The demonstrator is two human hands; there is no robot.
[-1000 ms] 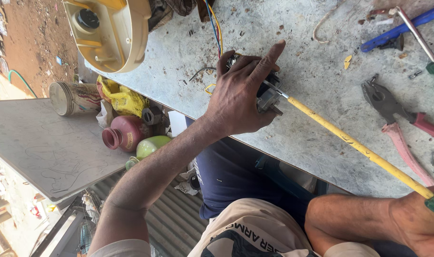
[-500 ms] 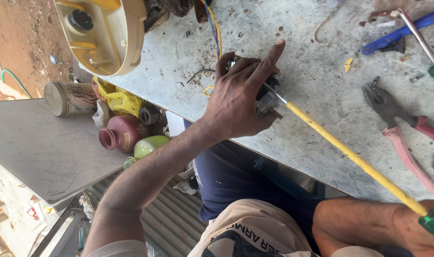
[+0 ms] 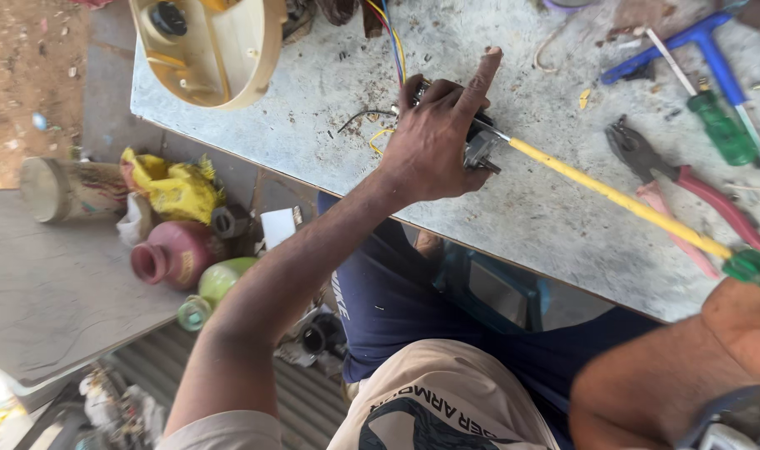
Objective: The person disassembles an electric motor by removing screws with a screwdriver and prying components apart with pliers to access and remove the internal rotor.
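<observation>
Two screwdrivers (image 3: pixel 621 200), one pliers (image 3: pixel 688 179), two hands (image 3: pixel 434 137).

— What can't you see under my left hand (image 3: pixel 434 142)?

— Most of the small grey part (image 3: pixel 482 150). My palm and fingers cover it, so only one corner peeks out.

— And my right hand (image 3: pixel 750 321)?

— The picture's edge cuts it off. I can't tell how my fingers sit on the green handle (image 3: pixel 750 267).

— Where do the wires (image 3: pixel 388 33) go?

— Up past the top edge, and down under my left hand.

— The yellow round case (image 3: pixel 209 50)?

— Its top is cut off too.

— The stuff under the table (image 3: pixel 563 200)?

— Dark and blurry. I can't tell what it is.
</observation>
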